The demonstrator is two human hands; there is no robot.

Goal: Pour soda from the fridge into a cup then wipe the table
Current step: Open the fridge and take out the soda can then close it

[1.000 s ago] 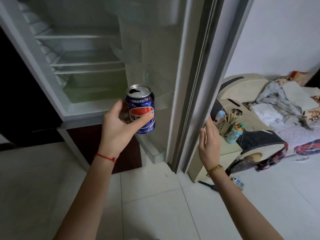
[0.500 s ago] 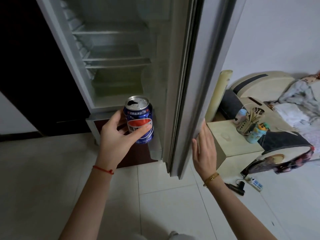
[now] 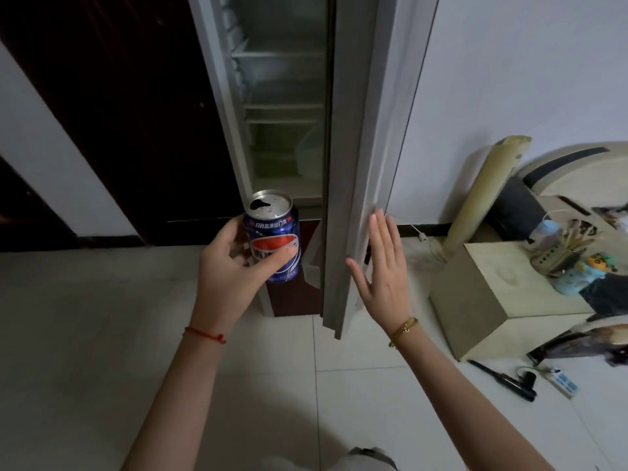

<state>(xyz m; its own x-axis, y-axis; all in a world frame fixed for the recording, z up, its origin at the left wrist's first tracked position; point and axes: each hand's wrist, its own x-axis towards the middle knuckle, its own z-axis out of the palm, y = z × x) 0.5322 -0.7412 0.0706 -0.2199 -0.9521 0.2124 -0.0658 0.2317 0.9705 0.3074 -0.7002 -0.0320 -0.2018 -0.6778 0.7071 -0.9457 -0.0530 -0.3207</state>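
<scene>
My left hand [image 3: 234,270] grips a blue soda can [image 3: 274,239] upright in front of the fridge; the can's top is open. My right hand [image 3: 380,270] lies flat, fingers spread, against the outer face of the grey fridge door [image 3: 360,158]. The door stands nearly closed, leaving a narrow gap through which white shelves of the fridge [image 3: 282,107] show. No cup or cloth is in view.
A low beige nightstand [image 3: 475,300] stands right of the door with a pen holder and small bottles [image 3: 557,253] on top. A rolled mat [image 3: 482,195] leans on the wall. A power strip and black tool [image 3: 523,385] lie on the tiled floor.
The fridge door has swung far toward closed under my right hand. My left hand has kept the can in front of the fridge, and my view has shifted left.
</scene>
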